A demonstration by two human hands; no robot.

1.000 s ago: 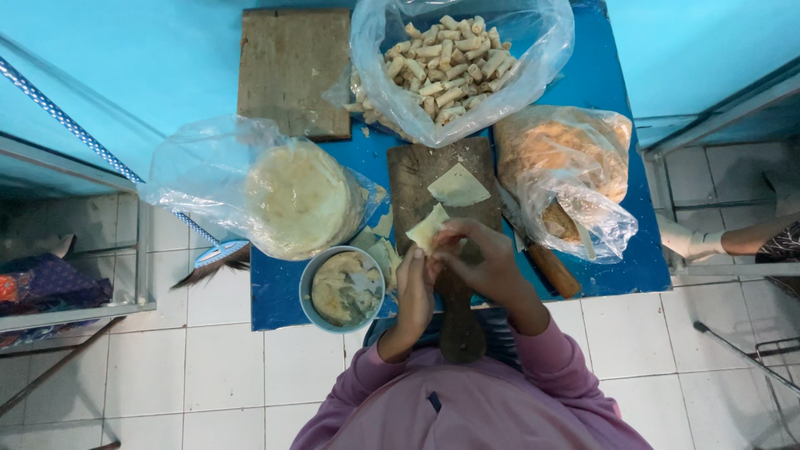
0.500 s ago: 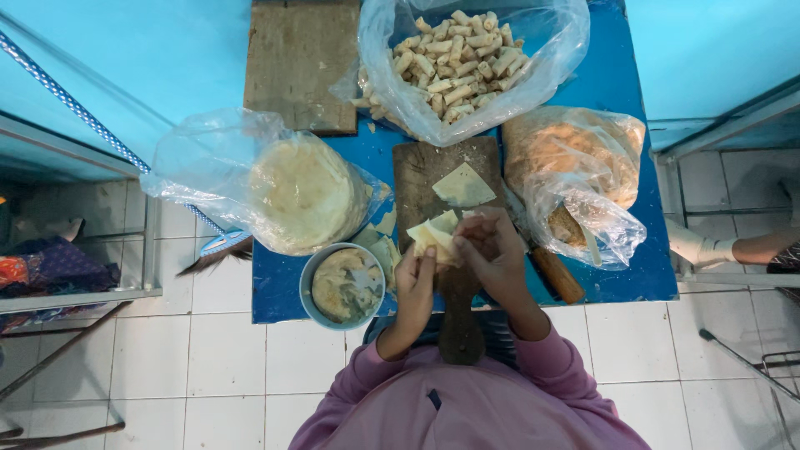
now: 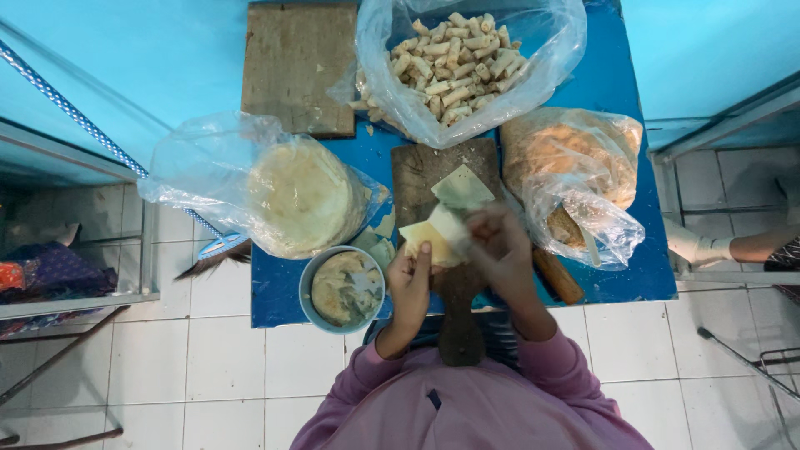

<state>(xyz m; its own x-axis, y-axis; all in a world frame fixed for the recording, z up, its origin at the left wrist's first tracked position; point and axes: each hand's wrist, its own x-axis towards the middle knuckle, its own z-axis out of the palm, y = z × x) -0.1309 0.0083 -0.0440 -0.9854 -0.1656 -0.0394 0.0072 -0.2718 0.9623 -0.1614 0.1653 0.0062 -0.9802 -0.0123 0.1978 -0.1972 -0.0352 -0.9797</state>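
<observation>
Both hands on wrapper, over cutting board.
Left hand (image 3: 410, 279) and right hand (image 3: 500, 250) each pinch the pale wrapper (image 3: 433, 237); filling bowl (image 3: 343, 289) just left.

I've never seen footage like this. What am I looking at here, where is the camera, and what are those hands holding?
There is no machine: a person works with bare hands, and a camera worn on the head looks straight down. The left hand and right hand together hold a pale thin wrapper over a dark wooden board. On the blue table lie a clear bag of small rolls, a bag of round flat sheets, a bag of orange-brown food, a bowl of pale filling and a second wooden board. The pink sleeves at the bottom are the person's own.
</observation>
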